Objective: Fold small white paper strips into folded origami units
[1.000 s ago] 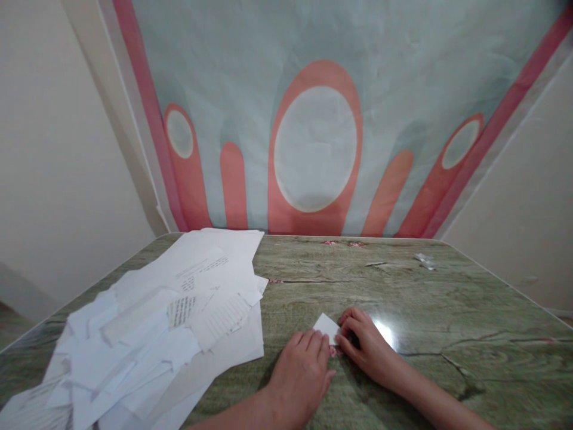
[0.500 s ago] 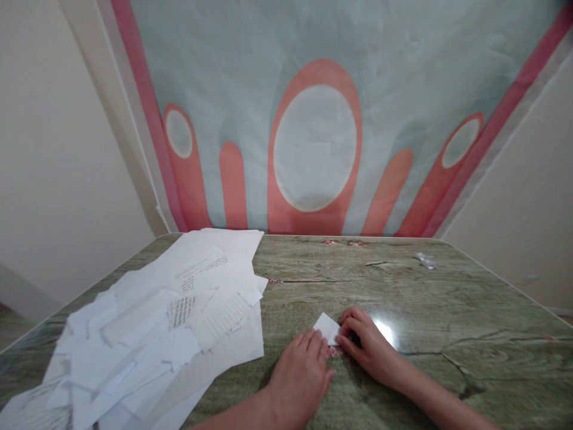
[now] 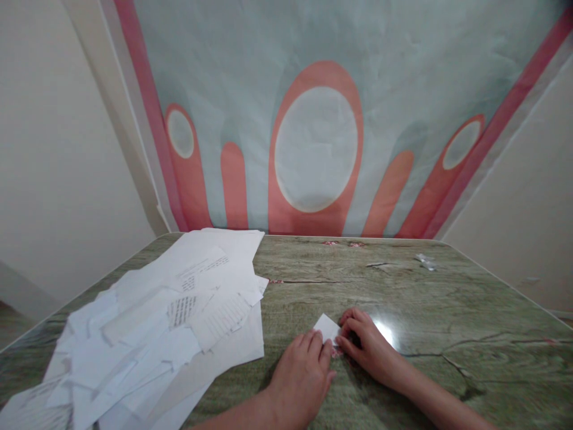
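Observation:
A small folded piece of white paper point(image 3: 326, 328) lies on the table between my hands, one corner pointing away from me. My left hand point(image 3: 301, 371) rests palm down, its fingertips on the paper's near left edge and its thumb apart from the fingers. The index finger reaches along the near edge. At the right corner, my right hand point(image 3: 364, 343) pinches the paper between thumb and curled fingers. Both hands partly cover the sheet, so its full outline is hidden.
A wide, loose heap of white papers point(image 3: 147, 334), some printed, covers the table's left side. Small crumpled, shiny scraps point(image 3: 425, 261) lie at the far right of the wood-patterned table point(image 3: 313, 263). Behind the table hangs a grey-green and red backdrop point(image 3: 385, 71).
My left index finger has shifted slightly right along the paper's near edge, apart from the other fingers. My right hand and the paper stay almost where they were.

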The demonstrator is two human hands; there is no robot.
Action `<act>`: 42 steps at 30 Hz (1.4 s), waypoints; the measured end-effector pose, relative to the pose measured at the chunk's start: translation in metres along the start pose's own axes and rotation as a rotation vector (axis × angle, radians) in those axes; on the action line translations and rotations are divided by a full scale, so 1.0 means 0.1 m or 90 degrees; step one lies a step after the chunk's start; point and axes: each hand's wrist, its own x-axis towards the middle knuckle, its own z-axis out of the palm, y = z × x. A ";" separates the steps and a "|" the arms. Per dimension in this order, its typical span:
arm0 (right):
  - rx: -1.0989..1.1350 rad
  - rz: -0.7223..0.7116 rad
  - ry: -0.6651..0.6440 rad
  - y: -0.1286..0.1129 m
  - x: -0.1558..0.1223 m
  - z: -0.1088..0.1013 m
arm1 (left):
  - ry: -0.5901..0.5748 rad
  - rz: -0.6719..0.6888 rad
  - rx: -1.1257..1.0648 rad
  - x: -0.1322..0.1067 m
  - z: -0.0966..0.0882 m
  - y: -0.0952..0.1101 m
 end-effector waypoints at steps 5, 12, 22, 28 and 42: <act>-0.003 -0.001 0.002 0.00 0.00 0.00 | 0.005 0.011 0.008 0.02 -0.01 -0.01; 0.002 -0.008 0.009 0.03 0.00 0.01 | -0.014 0.003 0.013 0.04 -0.03 0.01; -0.061 -0.006 0.044 -0.07 -0.05 0.04 | -0.054 0.011 0.038 0.06 -0.02 0.02; -0.156 -0.003 0.084 0.01 -0.07 0.06 | -0.073 0.009 0.039 0.07 -0.06 0.02; -0.249 -0.028 0.124 0.13 -0.17 -0.09 | -0.012 0.008 0.041 0.06 -0.02 -0.01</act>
